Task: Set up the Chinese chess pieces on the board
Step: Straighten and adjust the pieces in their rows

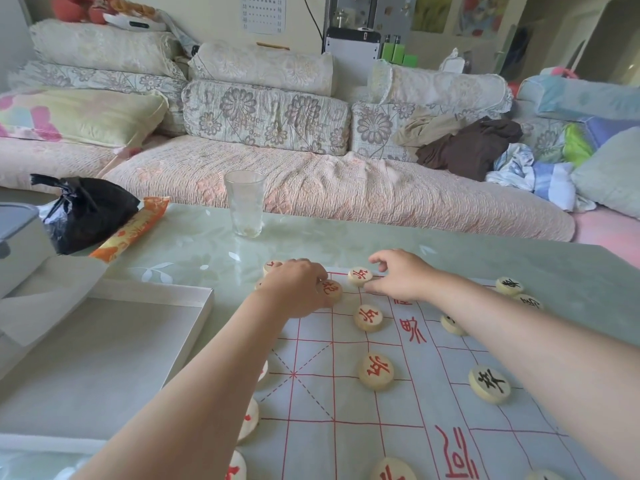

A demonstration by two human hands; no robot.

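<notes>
Paper board (398, 410), lower right of frame, red grid, on a pale green glass table (194, 244). At its far edge, the left hand (298, 289) pinches a red-marked piece (330, 290); the right hand (401, 275), fingers loosely curled, touches another piece (360, 276). Bare squares lie between the placed pieces. Lower left: an open white box (104, 341). Beyond: a drinking glass (245, 204) and a sofa (311, 181).

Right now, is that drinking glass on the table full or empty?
Nearly empty. The glass stands upright and see-through from rim to base, with only a small pale residue at the bottom.
</notes>
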